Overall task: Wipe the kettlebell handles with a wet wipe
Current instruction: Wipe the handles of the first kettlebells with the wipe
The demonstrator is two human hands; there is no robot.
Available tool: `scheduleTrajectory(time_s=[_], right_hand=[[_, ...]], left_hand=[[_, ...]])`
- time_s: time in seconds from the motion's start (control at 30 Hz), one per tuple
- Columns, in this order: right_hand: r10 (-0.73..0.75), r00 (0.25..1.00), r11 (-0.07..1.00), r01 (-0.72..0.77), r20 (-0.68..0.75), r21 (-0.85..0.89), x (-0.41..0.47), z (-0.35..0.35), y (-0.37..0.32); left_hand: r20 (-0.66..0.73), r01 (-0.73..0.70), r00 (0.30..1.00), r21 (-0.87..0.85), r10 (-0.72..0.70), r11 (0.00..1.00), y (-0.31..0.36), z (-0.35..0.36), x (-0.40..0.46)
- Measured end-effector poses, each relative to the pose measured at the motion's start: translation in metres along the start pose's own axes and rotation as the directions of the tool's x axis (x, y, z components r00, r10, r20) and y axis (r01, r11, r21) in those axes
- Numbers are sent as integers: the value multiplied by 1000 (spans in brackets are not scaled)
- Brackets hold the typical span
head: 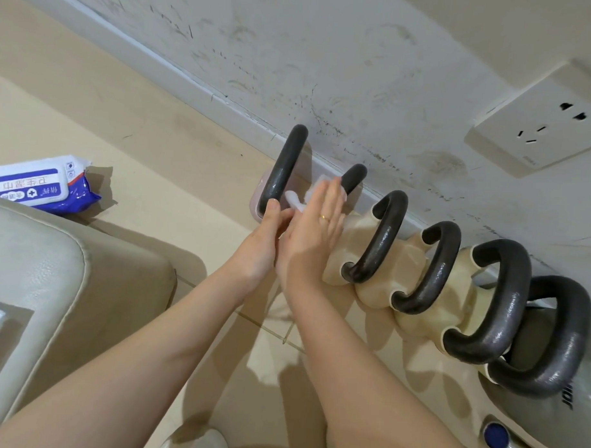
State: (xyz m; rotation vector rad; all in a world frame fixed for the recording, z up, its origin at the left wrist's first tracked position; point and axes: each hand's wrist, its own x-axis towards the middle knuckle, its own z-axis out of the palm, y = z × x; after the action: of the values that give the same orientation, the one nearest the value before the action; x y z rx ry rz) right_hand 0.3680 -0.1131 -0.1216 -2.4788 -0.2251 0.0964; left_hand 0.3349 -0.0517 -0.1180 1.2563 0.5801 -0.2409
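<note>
White wet wipe [293, 200] at far-left kettlebell handle [282, 169]
Left hand [265, 243] fingers pinch it, right hand [315, 231] fingers straight; thin pinch risks slipping

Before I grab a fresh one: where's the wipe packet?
The wipe packet lies on the floor at far left of the head view, beside the cushion, left of the kettlebells.

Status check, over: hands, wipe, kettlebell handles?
Left hand touching far-left kettlebell handle. Right hand flat, pressing wet wipe by second handle. Nothing blocking; wipe pack on floor, left.
</note>
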Motion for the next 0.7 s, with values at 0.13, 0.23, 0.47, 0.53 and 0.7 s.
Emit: scheduleTrajectory(time_s=[0.13,0.23,0.47,0.53,0.7], right_hand=[[-93,965,823,214,246,-526,61,-22,22],[-22,968,834,155,250,-530,93,-48,29],[-188,902,759,385,390,-526,91,-51,36],[-2,973,902,101,229,-420,102,-50,35],[141,964,988,-121,225,-100,80,-38,31]], left_hand=[[-25,24,999,9,-24,1000,1,-1,-1],[-33,27,999,14,-27,1000,5,1,-3],[-71,-55,995,263,76,963,14,8,6],[-46,-79,993,433,109,898,20,12,12],[-40,-50,994,656,100,753,27,18,24]])
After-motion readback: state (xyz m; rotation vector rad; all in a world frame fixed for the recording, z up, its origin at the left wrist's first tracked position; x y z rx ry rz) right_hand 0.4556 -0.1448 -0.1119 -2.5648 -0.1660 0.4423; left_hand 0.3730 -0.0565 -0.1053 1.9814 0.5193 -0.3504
